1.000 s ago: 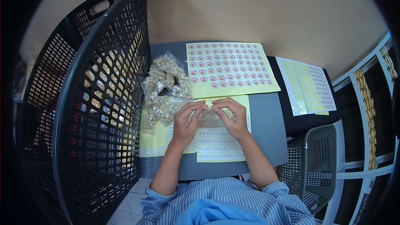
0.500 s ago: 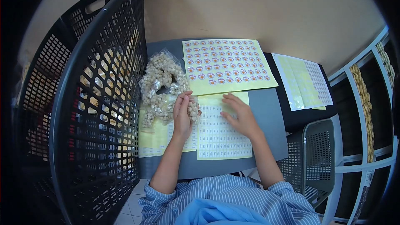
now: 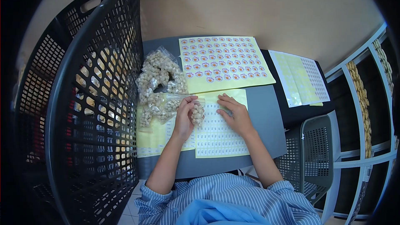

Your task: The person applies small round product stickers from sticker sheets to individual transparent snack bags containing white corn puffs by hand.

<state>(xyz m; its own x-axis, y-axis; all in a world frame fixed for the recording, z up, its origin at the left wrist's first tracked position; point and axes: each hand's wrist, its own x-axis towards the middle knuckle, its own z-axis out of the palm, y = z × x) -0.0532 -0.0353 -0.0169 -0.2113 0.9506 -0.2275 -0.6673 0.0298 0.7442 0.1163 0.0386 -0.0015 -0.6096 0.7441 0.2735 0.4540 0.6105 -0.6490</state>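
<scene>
My left hand [image 3: 184, 118] is closed on a small clear bag of pale, round nuts [image 3: 198, 114], held over the left edge of a sheet of small printed labels [image 3: 221, 143]. Over the upper right of that sheet is my right hand [image 3: 234, 114], thumb and fingers apart, with nothing visible between them. More clear bags of the same nuts [image 3: 160, 75] lie piled left of my left hand. Under the pile's lower end, a yellow backing sheet [image 3: 150, 141] with some labels along its edges sticks out. Behind both hands lies a large yellow sheet of round orange-and-white stickers [image 3: 225, 58].
A tall dark perforated basket [image 3: 91, 100] stands along the table's left side, with packed goods visible through its holes. More sticker sheets [image 3: 298, 79] lie on a black surface at the right. Below them is a green-grey basket [image 3: 316, 154], beside a white-framed shelf [image 3: 350, 91].
My left hand has turned slightly, so the held bag shows more fully, upright beside its fingers. My right hand has shifted a little left, toward the bag. The whole view has moved slightly.
</scene>
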